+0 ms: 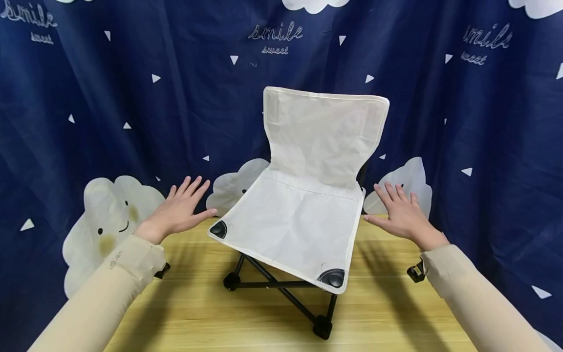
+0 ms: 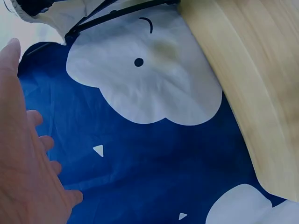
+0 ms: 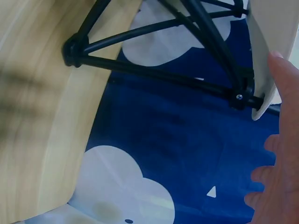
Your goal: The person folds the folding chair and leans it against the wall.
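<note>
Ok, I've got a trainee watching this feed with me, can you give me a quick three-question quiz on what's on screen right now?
1. True or false: the left hand grips the folding chair.
2. What does the chair stand on? A) wooden table B) floor C) stool
3. Fill in: the right hand's fingers are ____.

Key: 1. False, both hands hover open beside the seat. 2. A, the wooden table. 3. Spread.

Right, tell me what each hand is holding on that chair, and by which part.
Nothing is held. The left hand and right hand hover open, fingers spread, on either side of the small cream fabric folding chair with black legs, not touching it.
</note>
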Available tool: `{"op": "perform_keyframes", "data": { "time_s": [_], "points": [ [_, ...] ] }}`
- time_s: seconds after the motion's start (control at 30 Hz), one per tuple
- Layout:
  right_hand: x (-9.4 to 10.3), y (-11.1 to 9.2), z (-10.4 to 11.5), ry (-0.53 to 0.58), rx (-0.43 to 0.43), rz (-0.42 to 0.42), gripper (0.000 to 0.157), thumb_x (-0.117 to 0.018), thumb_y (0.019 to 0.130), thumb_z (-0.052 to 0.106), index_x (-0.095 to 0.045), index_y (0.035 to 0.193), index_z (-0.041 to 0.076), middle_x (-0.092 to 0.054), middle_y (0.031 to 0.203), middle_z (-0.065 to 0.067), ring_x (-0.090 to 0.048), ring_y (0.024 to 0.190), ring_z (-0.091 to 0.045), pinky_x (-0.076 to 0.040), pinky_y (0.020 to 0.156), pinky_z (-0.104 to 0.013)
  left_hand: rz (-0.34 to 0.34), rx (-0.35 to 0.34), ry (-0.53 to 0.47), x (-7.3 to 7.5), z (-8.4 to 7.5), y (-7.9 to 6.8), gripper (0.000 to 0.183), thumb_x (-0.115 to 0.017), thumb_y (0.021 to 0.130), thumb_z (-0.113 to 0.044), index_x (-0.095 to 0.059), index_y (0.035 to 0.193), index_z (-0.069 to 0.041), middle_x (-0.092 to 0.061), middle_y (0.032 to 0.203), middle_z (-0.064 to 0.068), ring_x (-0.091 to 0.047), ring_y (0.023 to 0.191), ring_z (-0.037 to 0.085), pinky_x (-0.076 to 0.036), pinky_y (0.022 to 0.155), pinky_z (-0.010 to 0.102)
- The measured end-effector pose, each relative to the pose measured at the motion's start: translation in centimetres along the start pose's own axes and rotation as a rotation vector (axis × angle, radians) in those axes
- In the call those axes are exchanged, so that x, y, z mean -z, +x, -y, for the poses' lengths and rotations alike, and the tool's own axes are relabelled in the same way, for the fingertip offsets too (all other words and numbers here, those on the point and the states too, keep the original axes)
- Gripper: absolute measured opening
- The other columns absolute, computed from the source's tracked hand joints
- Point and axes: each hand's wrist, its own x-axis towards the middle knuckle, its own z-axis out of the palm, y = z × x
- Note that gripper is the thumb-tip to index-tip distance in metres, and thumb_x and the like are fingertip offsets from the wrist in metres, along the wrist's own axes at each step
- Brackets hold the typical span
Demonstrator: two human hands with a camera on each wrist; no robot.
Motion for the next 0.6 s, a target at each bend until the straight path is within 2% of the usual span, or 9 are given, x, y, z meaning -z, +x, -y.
{"op": "perform_keyframes", "data": {
  "time_s": [0.4, 0.6],
  "points": [
    [0.7, -0.4, 1.3, 0.017, 0.061, -0.047, 0.104, -0.067, 0.099, 0.066, -0.020, 0.175, 0.012, -0.017, 0.178, -0.031, -0.010, 0.165, -0.056, -0.008, 0.128, -0.080, -0.003, -0.037, -0.061, 0.7, -0.4, -0.6, 0.099, -0.053, 0.105, -0.072, -0.012, 0.177, -0.018, -0.004, 0.184, 0.016, 0.003, 0.170, 0.046, -0.003, 0.132, 0.075],
    [1.1, -0.5, 1.7, 0.049, 0.102, -0.088, 0.101, -0.072, 0.098, 0.060, -0.028, 0.173, 0.009, -0.022, 0.178, -0.030, -0.015, 0.164, -0.057, -0.012, 0.130, -0.077, -0.024, -0.069, -0.092, 0.9, -0.6, -0.9, 0.100, -0.058, 0.104, -0.070, -0.015, 0.176, -0.016, -0.007, 0.184, 0.015, 0.001, 0.170, 0.043, -0.005, 0.134, 0.072]
  ]
}}
